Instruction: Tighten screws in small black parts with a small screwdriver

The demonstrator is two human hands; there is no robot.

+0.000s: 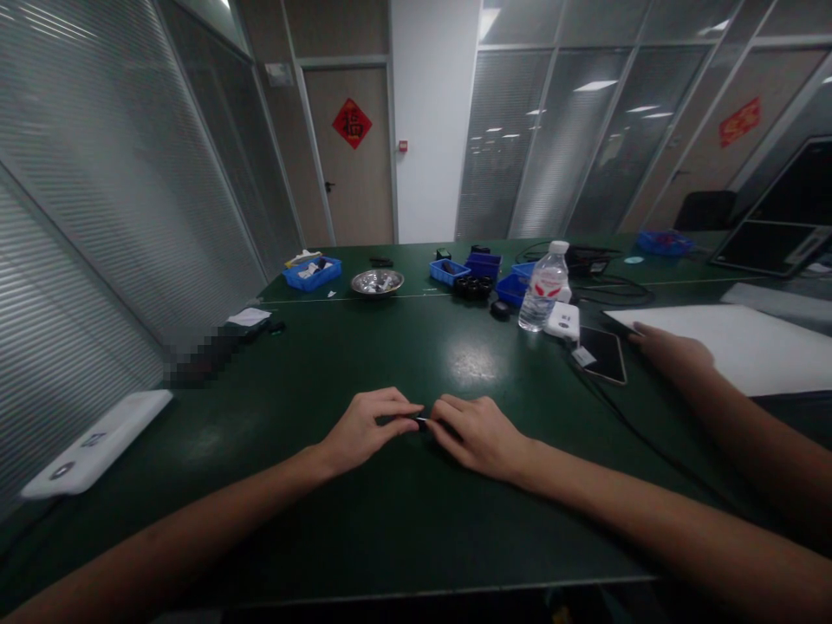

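Observation:
My left hand (367, 429) and my right hand (481, 436) meet low over the green table (312, 511). Between their fingertips is a small dark piece (421, 425) with a bright edge; it is too small and too covered to name. The left thumb and fingers pinch its left end. On its other side the right thumb and bent fingers are closed, hiding that end. Both forearms reach in from the lower corners of the view.
At the right, another person's hand (676, 355) rests on a white sheet-like surface (754, 342). A water bottle (542, 290), a phone-like dark slab (604, 354) and a cable stand near it. Farther back are a metal bowl (378, 282) and blue bins (313, 273). A white device (97, 442) lies left.

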